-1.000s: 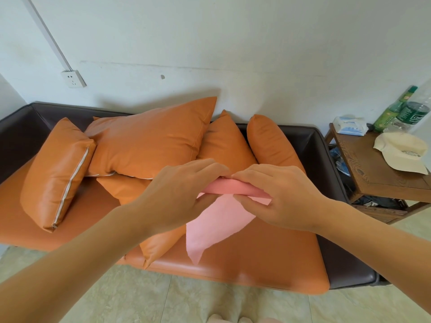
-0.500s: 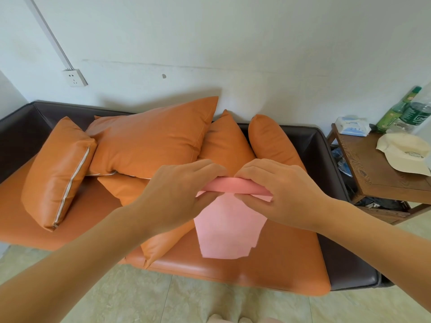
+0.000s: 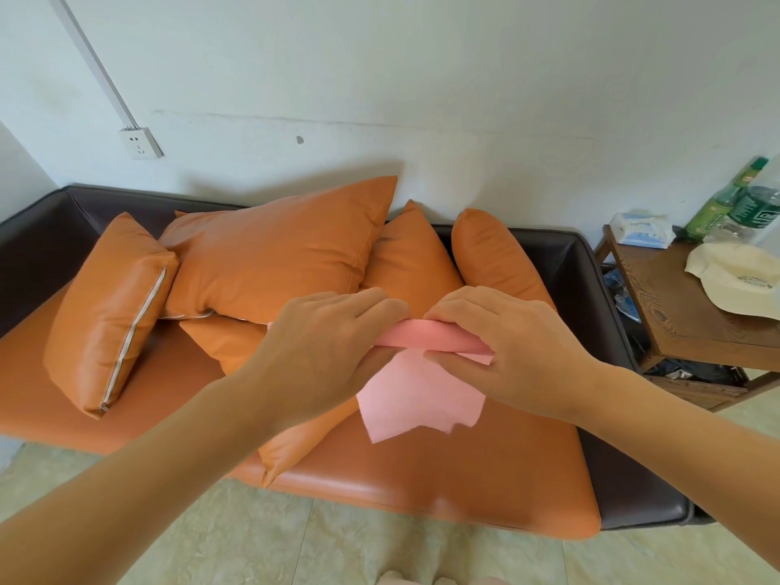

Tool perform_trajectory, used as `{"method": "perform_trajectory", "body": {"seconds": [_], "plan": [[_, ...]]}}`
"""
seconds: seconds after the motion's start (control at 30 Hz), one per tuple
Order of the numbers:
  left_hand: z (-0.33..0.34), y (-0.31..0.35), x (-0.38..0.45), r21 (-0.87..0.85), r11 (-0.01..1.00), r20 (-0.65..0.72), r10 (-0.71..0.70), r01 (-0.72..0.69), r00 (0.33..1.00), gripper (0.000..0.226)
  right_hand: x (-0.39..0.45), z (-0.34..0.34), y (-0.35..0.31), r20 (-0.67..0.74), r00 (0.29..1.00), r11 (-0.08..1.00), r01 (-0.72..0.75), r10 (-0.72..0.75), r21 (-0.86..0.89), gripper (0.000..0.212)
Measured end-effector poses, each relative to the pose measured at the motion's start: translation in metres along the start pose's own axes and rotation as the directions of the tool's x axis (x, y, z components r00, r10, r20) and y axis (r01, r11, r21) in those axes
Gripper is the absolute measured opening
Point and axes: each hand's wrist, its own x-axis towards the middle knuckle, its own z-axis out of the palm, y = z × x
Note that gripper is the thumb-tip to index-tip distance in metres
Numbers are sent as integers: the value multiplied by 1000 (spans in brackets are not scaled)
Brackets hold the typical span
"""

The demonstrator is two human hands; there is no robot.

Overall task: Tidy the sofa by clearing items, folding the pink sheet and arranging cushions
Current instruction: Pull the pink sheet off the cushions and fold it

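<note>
Head view. Both hands raised over the sofa point(image 3: 633, 479), mid-fold.

Left hand point(image 3: 320, 352): fingers curled, pinching the left end of the pink sheet point(image 3: 422, 399) between thumb and fingertips. Right hand point(image 3: 506, 352): fingers curled over the top, thumb beneath, gripping the right end of the same folded band. The two hands sit just beside each other, almost touching at the knuckles.

Pink sheet: held in the air at centre frame, above the seat, not resting on it. Top edge bunched into a narrow doubled band between the hands; a loose flap hangs toward 6 o'clock with an uneven, stepped lower edge. Thin, matte, limp; layers not squared.

Progress, as judged: folding is under way but unfinished, since the hanging flap is not yet gathered and the edges do not line up. Seat looks free of loose items. Cushions not yet arranged: large cushion point(image 3: 278, 255) leans against the back at 11 o'clock, a zipped cushion point(image 3: 109, 314) tilts at 9 o'clock, two more point(image 3: 409, 259) point(image 3: 494, 255) stand at 12 to 1 o'clock, and another point(image 3: 236, 344) lies flat under the left forearm.

Wooden worktop point(image 3: 683, 306) at 3 o'clock carries a cream cap point(image 3: 734, 276), a tissue pack point(image 3: 641, 230) and green bottles point(image 3: 726, 200).
</note>
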Motion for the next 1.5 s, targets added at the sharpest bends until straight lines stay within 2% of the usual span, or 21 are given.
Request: {"method": "perform_trajectory", "body": {"seconds": [0.13,0.27,0.37,0.67,0.87,0.97,1.13,1.27,1.4,1.5], "plan": [[2,1,0,18,1000,-2,-18,19,1000,24,-3,2,-2,-23,1000,1000,-4,4,17,29],[2,1,2,31,999,47,-11,10,999,38,-4,5,-2,-78,997,1000,0,-1,-3,26],[1,4,2,17,1000,46,18,-18,999,37,-4,4,0,-100,995,999,24,-27,-35,25],[7,10,1,10,999,-150,46,-45,988,17,-8,-2,0,-84,995,999,46,-45,8,36],[3,9,0,51,999,-51,11,-9,999,29,-8,1,-3,-171,982,997,81,-82,-14,25],[0,7,0,16,1000,-11,20,-20,1000,30,-7,1,-3,-200,975,995,92,-99,-44,21],[3,11,-2,-124,992,-50,-29,22,998,26,-7,-4,-1,-131,990,998,51,-57,-44,32],[3,14,-2,-107,994,-74,-44,36,996,24,-9,-4,1,-103,992,997,69,-70,-18,33],[-2,16,0,-82,993,-7,-82,81,997,36,-7,-2,0,-143,986,995,81,-88,-60,28],[-2,15,-1,-75,995,32,-66,69,997,35,-7,-2,0,-140,986,994,85,-94,-63,27]]}}
